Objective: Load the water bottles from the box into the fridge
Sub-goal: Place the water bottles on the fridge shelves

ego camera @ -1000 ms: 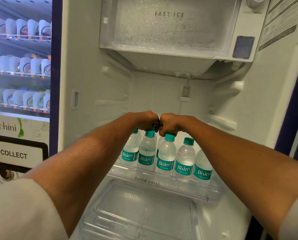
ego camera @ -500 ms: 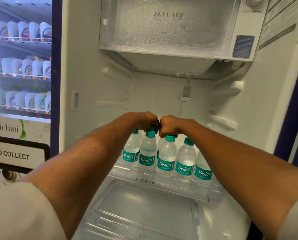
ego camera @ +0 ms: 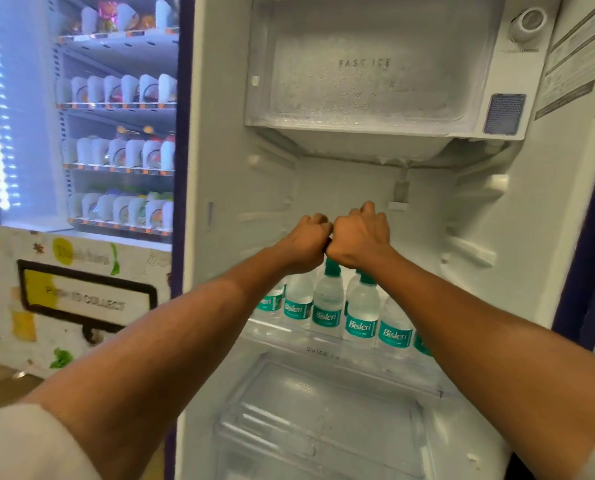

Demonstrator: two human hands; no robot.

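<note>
Inside the open fridge (ego camera: 227,188), several small water bottles (ego camera: 362,311) with green caps and green Bisleri labels stand in rows on the clear shelf (ego camera: 282,329). My left hand (ego camera: 304,242) and my right hand (ego camera: 358,235) reach in side by side, knuckles touching. Each hand has its fingers curled over the top of a bottle in the rows behind the front bottles. The hands hide those tops. A green cap (ego camera: 332,266) shows just below where the hands meet. The box is out of view.
A frosted freezer compartment (ego camera: 365,64) hangs above the hands. A clear drawer (ego camera: 323,417) sits below the bottle shelf. Left of the fridge stands a lit vending machine (ego camera: 116,150) with rows of wrapped food. The fridge door's dark edge (ego camera: 587,237) runs down the right.
The view has swung up and to the left. Both hands stay together over the rear bottles, sitting slightly higher over the caps than before.
</note>
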